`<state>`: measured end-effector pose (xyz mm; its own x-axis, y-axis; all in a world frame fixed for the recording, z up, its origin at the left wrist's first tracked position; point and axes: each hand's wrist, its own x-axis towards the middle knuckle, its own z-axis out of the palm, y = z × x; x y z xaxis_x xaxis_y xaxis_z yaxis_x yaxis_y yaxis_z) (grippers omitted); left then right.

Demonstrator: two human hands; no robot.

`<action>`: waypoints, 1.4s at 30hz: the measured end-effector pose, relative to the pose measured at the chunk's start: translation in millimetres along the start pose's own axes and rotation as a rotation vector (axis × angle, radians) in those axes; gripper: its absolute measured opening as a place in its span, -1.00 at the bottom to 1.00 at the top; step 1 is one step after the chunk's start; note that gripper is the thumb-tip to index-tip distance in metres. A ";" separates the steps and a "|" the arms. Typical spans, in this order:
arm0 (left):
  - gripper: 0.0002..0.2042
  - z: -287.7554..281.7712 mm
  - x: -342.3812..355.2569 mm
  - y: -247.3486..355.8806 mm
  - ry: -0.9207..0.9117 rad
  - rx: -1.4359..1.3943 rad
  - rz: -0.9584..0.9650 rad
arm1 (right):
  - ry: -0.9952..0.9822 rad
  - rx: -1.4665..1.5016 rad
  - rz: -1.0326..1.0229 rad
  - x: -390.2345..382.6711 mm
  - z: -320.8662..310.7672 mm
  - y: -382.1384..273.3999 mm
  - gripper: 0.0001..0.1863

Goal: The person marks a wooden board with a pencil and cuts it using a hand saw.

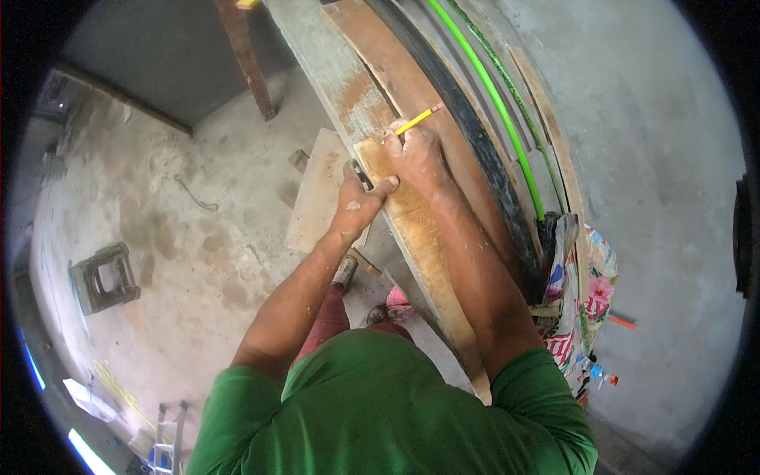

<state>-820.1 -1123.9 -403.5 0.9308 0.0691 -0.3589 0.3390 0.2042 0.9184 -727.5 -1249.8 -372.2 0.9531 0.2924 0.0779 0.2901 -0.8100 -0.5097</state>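
A long pale grey board (332, 79) runs diagonally up the middle, with a tan, worn strip (423, 261) along its lower part. My left hand (360, 198) grips the board's left edge, thumb over the top and fingers round the side; a small dark object at the fingers is too hidden to name. Higher up, my right hand (416, 154) holds a yellow pencil (419, 117) and rests on the board, its fingers curled. A brown plank (362, 39) lies beside the board on the right, next to a black curved length (467, 119).
Bright green tubes (491, 87) and a patterned bag (594, 277) lie right of the planks. Below left are a loose panel (313, 198) on the floor, a grey stool (103, 277) and a ladder (166, 435). A dark wooden post (245, 55) stands at top left.
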 end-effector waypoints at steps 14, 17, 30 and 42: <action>-0.29 -0.3 -1.6 1.9 0.030 0.020 -0.023 | 0.016 0.050 0.065 -2.9 -4.5 -3.3 -0.70; -0.27 -0.9 -5.5 10.7 0.018 -0.001 -0.081 | -0.011 0.232 0.155 -18.1 -34.3 -5.3 -0.74; -0.18 -17.8 3.4 -35.2 -0.106 0.161 -0.095 | 0.463 0.514 0.526 -359.5 -258.0 13.9 -0.64; -0.10 63.6 -240.2 -139.3 0.021 0.007 -0.039 | 0.064 0.461 0.594 -686.0 -243.2 73.8 -0.71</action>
<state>-1082.2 -1231.0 -434.6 0.9139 0.0812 -0.3978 0.3760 0.2004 0.9047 -1339.0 -1633.8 -254.9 0.9453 -0.1683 -0.2794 -0.3259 -0.5231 -0.7875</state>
